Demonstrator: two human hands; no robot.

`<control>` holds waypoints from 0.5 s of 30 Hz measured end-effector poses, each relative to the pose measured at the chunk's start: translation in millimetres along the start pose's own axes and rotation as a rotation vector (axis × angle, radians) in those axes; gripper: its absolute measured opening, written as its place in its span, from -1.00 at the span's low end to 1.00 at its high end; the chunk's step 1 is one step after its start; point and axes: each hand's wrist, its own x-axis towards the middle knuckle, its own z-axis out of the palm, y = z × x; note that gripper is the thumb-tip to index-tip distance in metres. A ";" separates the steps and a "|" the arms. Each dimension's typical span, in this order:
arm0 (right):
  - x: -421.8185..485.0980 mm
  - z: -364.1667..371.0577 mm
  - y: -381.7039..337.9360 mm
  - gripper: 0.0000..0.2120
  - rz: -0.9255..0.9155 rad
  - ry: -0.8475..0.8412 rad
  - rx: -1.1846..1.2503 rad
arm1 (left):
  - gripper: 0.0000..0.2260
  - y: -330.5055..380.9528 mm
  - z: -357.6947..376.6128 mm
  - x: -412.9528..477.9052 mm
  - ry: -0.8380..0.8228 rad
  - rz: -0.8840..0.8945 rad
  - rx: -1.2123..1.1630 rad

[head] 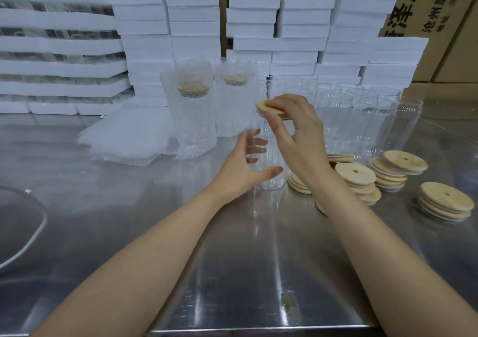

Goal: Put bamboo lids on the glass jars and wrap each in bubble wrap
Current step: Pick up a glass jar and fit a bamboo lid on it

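A clear glass jar (267,179) stands upright on the steel table (232,259) in the middle. My left hand (245,166) curls around its side, fingers apart and thumb at the front, touching the glass. My right hand (294,132) holds a round bamboo lid (263,105) tilted on the jar's mouth. Two jars in bubble wrap (194,119) (234,104), each with a lid on, stand behind to the left. A pile of bubble wrap sheets (126,137) lies left of them.
Several bare glass jars (362,119) stand in rows at the back right. Stacks of bamboo lids (355,175) (398,166) (445,203) lie to the right. White foam trays (297,26) and cardboard boxes (439,13) are stacked behind. A white cable (28,238) curves at the left.
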 end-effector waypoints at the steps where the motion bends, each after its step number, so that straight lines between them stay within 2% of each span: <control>1: -1.0 0.3 1.1 -0.81 -0.020 -0.015 -0.011 | -0.26 0.0 0.0 0.5 0.003 0.000 0.001; 10: -3.1 13.1 14.3 -0.73 -0.020 -0.044 0.009 | -0.23 -3.5 1.2 3.3 0.037 -0.042 -0.027; 13: -3.5 17.3 19.0 -0.69 -0.007 -0.018 -0.014 | -0.23 -1.9 -3.6 2.1 -0.009 -0.028 0.017; 15: -8.7 19.5 23.6 -0.67 0.011 0.002 0.031 | -0.34 0.1 -13.3 1.5 0.010 0.035 0.131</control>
